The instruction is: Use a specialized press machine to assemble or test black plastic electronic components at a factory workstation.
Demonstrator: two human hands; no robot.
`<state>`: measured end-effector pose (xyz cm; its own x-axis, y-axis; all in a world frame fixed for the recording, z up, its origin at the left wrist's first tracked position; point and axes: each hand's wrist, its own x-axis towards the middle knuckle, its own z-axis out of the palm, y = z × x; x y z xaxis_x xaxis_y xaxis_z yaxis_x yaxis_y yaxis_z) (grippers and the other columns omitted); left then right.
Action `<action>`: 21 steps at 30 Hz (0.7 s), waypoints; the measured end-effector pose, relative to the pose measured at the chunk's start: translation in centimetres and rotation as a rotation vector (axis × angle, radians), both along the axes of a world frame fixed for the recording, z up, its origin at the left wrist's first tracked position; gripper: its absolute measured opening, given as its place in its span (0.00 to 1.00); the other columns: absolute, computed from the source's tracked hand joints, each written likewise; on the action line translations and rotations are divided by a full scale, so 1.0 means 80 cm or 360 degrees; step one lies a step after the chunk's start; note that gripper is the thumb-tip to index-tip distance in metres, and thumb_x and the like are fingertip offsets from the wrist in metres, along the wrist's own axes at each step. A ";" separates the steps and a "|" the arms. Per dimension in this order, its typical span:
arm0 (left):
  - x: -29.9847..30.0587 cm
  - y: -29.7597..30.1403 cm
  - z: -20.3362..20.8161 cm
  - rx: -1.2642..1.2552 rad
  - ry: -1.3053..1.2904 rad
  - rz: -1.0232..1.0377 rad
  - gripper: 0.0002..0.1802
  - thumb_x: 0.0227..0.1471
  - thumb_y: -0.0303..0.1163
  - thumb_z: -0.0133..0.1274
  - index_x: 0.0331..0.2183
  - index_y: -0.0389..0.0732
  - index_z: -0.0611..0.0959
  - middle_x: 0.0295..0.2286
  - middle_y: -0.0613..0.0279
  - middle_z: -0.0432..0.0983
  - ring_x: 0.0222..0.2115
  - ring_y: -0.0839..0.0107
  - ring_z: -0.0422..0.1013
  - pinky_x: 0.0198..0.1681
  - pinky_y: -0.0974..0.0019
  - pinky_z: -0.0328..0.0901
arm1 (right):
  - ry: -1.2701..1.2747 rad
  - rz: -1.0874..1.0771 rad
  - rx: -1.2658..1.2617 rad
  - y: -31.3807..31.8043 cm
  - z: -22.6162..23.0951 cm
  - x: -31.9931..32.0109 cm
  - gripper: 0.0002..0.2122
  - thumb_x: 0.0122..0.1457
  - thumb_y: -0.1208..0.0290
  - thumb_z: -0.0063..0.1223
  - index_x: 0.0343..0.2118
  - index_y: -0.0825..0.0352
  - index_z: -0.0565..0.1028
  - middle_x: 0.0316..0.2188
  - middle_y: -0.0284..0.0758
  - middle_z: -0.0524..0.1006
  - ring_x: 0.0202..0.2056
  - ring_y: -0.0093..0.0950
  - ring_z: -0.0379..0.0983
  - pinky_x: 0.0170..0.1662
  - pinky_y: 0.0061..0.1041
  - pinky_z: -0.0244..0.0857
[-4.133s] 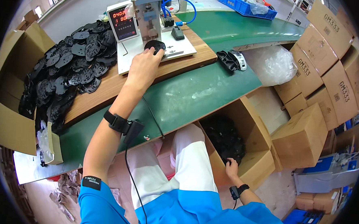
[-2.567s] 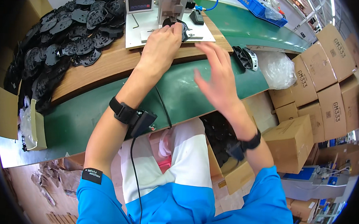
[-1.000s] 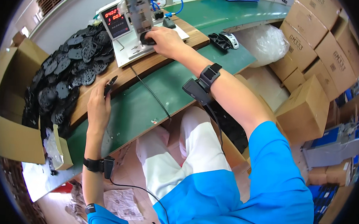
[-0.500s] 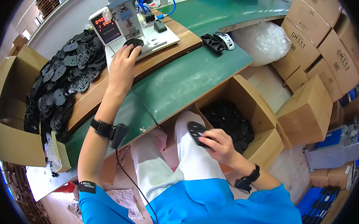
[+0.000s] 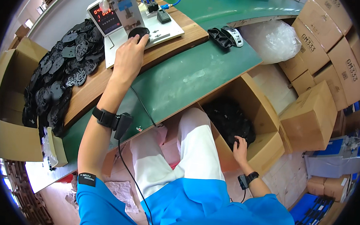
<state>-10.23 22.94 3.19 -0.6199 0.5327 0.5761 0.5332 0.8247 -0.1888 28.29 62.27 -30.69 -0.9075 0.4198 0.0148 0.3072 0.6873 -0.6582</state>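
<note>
My left hand (image 5: 128, 57) reaches up to the press machine (image 5: 126, 8) and pinches a black oval plastic part (image 5: 139, 33) at the near edge of the machine's white base plate (image 5: 168, 32). Down at the right, my right hand (image 5: 240, 150) is over the near side of an open cardboard box (image 5: 266, 137). Its fingers are stretched and slightly apart, and no part shows in them. Below the fingertips lies a heap of black parts (image 5: 228, 119) inside the box; their dark colour makes contact hard to judge.
A large pile of black plastic parts (image 5: 64, 61) lies left of the machine. Black and silver pieces (image 5: 226, 37) rest on the green table (image 5: 190, 78). A clear plastic bag (image 5: 273, 40) and stacked cartons (image 5: 326, 47) stand at the right. A cable (image 5: 133, 179) hangs from my left wrist.
My right hand has gone from above my knee, where it held a black oval part, right into the box; that part no longer shows in it. My left hand keeps its part at the machine.
</note>
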 end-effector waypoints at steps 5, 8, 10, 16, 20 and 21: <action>0.002 0.004 0.000 0.0019 0.0005 -0.0010 0.24 0.56 0.22 0.55 0.55 0.43 0.80 0.48 0.48 0.83 0.46 0.49 0.80 0.48 0.52 0.76 | -0.0176 0.0051 -0.0022 -0.007 -0.047 -0.009 0.17 0.64 0.75 0.54 0.55 0.65 0.77 0.51 0.47 0.76 0.54 0.50 0.70 0.61 0.44 0.63; 0.001 0.007 0.000 0.0031 0.0052 -0.0011 0.24 0.55 0.21 0.56 0.54 0.41 0.80 0.49 0.49 0.82 0.46 0.50 0.80 0.50 0.53 0.76 | -0.0198 0.0076 0.0052 -0.023 -0.051 -0.021 0.19 0.62 0.75 0.55 0.57 0.65 0.77 0.54 0.48 0.74 0.58 0.51 0.67 0.65 0.44 0.62; 0.004 0.003 -0.002 0.0035 0.0056 -0.0008 0.24 0.54 0.21 0.56 0.54 0.41 0.80 0.49 0.49 0.82 0.46 0.50 0.80 0.50 0.53 0.75 | -0.0060 0.0118 0.0118 -0.046 -0.024 -0.032 0.20 0.62 0.75 0.55 0.57 0.65 0.77 0.55 0.49 0.74 0.59 0.51 0.66 0.66 0.44 0.61; 0.006 -0.003 -0.008 0.0194 0.0055 -0.0059 0.23 0.54 0.20 0.57 0.53 0.40 0.80 0.48 0.49 0.83 0.46 0.50 0.80 0.50 0.53 0.75 | 0.0436 0.0494 -0.0403 -0.138 0.183 -0.105 0.14 0.61 0.83 0.53 0.49 0.68 0.79 0.52 0.44 0.76 0.55 0.41 0.74 0.56 0.35 0.72; 0.005 -0.003 -0.003 0.0187 -0.0060 -0.0031 0.22 0.54 0.20 0.56 0.52 0.40 0.80 0.47 0.51 0.83 0.46 0.50 0.80 0.49 0.52 0.75 | 0.0696 0.0843 -0.0554 -0.200 0.305 -0.125 0.12 0.61 0.83 0.56 0.48 0.69 0.80 0.48 0.41 0.78 0.47 0.34 0.79 0.48 0.27 0.76; 0.004 -0.004 -0.005 0.0206 -0.0045 -0.0039 0.21 0.55 0.20 0.56 0.51 0.40 0.80 0.46 0.52 0.83 0.45 0.50 0.80 0.49 0.51 0.75 | 0.0670 0.0882 -0.0745 -0.219 0.324 -0.125 0.13 0.62 0.82 0.58 0.50 0.69 0.79 0.48 0.40 0.78 0.46 0.31 0.79 0.47 0.26 0.76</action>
<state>-9.95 22.66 2.83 -0.6246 0.4704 0.6234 0.5573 0.8277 -0.0662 18.30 44.75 -4.76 -0.9419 -0.0386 0.3335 -0.3297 0.2936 -0.8972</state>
